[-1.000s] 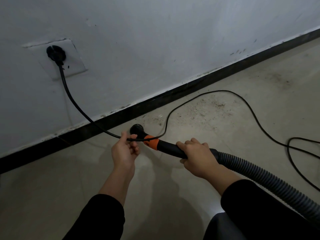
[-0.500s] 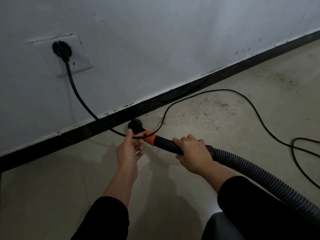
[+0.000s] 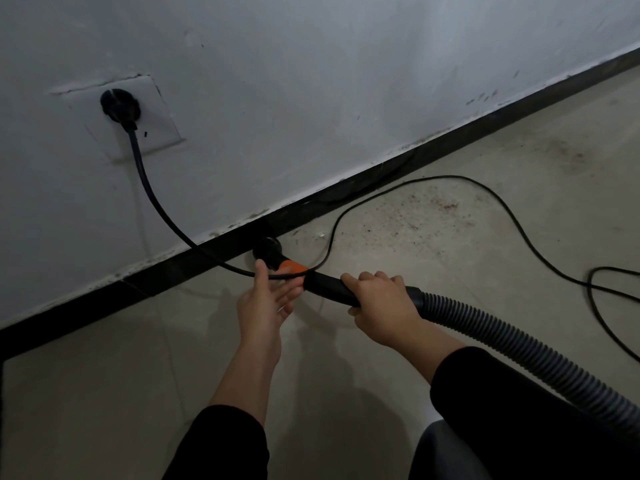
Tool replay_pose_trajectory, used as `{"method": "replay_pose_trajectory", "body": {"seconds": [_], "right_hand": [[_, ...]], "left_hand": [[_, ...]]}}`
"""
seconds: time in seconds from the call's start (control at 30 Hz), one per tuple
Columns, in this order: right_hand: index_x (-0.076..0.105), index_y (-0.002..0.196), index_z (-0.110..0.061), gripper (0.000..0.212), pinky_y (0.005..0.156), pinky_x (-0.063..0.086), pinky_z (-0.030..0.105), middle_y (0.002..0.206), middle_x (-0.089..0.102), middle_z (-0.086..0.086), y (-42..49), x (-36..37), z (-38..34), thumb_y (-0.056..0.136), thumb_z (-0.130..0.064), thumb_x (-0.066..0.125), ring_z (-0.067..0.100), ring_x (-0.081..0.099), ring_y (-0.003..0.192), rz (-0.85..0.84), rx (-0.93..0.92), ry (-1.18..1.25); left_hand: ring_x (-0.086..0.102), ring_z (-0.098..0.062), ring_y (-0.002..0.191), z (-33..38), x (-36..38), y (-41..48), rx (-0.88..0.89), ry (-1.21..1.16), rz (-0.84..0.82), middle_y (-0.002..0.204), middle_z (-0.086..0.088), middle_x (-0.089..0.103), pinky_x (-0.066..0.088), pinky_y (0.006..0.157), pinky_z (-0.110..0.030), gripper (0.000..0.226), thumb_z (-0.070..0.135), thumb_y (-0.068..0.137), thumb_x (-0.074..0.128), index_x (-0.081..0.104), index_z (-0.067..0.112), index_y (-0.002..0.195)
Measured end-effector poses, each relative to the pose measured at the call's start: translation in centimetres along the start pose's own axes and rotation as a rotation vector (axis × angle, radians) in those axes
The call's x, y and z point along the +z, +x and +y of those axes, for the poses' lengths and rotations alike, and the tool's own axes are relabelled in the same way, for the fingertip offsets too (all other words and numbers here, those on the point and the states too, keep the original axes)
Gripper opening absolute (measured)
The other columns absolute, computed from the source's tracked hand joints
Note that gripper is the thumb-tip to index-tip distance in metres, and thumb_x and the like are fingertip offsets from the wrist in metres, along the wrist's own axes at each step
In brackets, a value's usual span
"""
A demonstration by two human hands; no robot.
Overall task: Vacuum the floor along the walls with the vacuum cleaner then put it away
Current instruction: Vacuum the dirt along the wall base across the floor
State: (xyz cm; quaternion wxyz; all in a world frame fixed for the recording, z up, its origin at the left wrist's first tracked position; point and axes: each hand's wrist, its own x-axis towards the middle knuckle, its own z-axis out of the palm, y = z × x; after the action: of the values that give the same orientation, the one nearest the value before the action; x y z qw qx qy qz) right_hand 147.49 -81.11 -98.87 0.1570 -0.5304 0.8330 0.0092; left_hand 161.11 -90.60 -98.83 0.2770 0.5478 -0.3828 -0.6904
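My right hand (image 3: 379, 299) grips the black handle tube of the vacuum hose (image 3: 519, 344). Its round nozzle (image 3: 268, 252), behind an orange collar (image 3: 293, 267), touches the floor right at the black baseboard (image 3: 450, 147). My left hand (image 3: 265, 301) is just left of the collar, fingers straight and thumb up. The black power cord (image 3: 152, 199) runs across it between thumb and fingers. The cord comes down from a plug (image 3: 119, 105) in the wall socket (image 3: 152, 129).
The cord loops on over the beige floor (image 3: 104, 393) to the right, with a second loop (image 3: 595, 292) near the right edge. Dark crumbs and dust (image 3: 433, 209) lie along the baseboard right of the nozzle. The white wall fills the upper half.
The nozzle has slid closer to the baseboard. My left hand's fingers have straightened from a curl round the cord and now reach under the orange collar.
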Motion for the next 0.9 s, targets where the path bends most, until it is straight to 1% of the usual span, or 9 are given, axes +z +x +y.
{"method": "replay_pose_trajectory", "body": {"seconds": [0.1,0.33,0.67,0.77,0.9], "right_hand": [[0.043,0.128,-0.022,0.039,0.088,0.035,0.044,0.112,0.057,0.006,-0.1,-0.1,0.5,0.092,-0.022,0.056,0.029,0.050,0.106,-0.001,0.026,0.001],[0.043,0.127,-0.022,0.037,0.087,0.035,0.044,0.112,0.057,0.006,-0.3,-0.1,1.4,0.092,-0.024,0.056,0.029,0.050,0.105,0.008,0.075,-0.005],[0.042,0.126,-0.021,0.037,0.087,0.035,0.043,0.112,0.056,0.006,-0.4,-0.3,1.7,0.092,-0.024,0.056,0.030,0.050,0.104,0.025,0.116,-0.022],[0.042,0.126,-0.021,0.037,0.088,0.035,0.044,0.113,0.056,0.006,-0.5,-0.5,2.1,0.092,-0.025,0.056,0.030,0.050,0.104,0.027,0.137,-0.021],[0.042,0.127,-0.021,0.038,0.089,0.035,0.043,0.113,0.056,0.006,-0.7,-0.7,2.5,0.092,-0.026,0.055,0.029,0.051,0.105,0.033,0.161,-0.022]], "left_hand": [[0.072,-0.005,0.078,0.0,0.5,0.0,0.011,0.003,-0.021,0.087,0.000,0.077,0.047,0.072,-0.025,0.053,0.057,0.098,0.036,0.072,0.018,0.099],[0.072,-0.006,0.085,0.0,1.0,0.0,0.025,0.014,-0.087,0.094,0.000,0.077,0.047,0.075,-0.026,0.056,0.060,0.097,0.034,0.072,0.020,0.107],[0.071,-0.006,0.089,0.1,1.6,0.2,0.047,-0.020,-0.150,0.098,0.001,0.076,0.046,0.079,-0.029,0.057,0.066,0.093,0.034,0.071,0.025,0.106],[0.072,-0.007,0.089,0.3,1.9,0.4,0.037,-0.046,-0.159,0.099,0.000,0.076,0.046,0.078,-0.028,0.055,0.065,0.094,0.035,0.070,0.025,0.107],[0.072,-0.007,0.089,0.5,2.3,0.4,0.032,-0.071,-0.173,0.099,0.000,0.076,0.047,0.077,-0.028,0.050,0.065,0.095,0.034,0.067,0.027,0.102]]}}
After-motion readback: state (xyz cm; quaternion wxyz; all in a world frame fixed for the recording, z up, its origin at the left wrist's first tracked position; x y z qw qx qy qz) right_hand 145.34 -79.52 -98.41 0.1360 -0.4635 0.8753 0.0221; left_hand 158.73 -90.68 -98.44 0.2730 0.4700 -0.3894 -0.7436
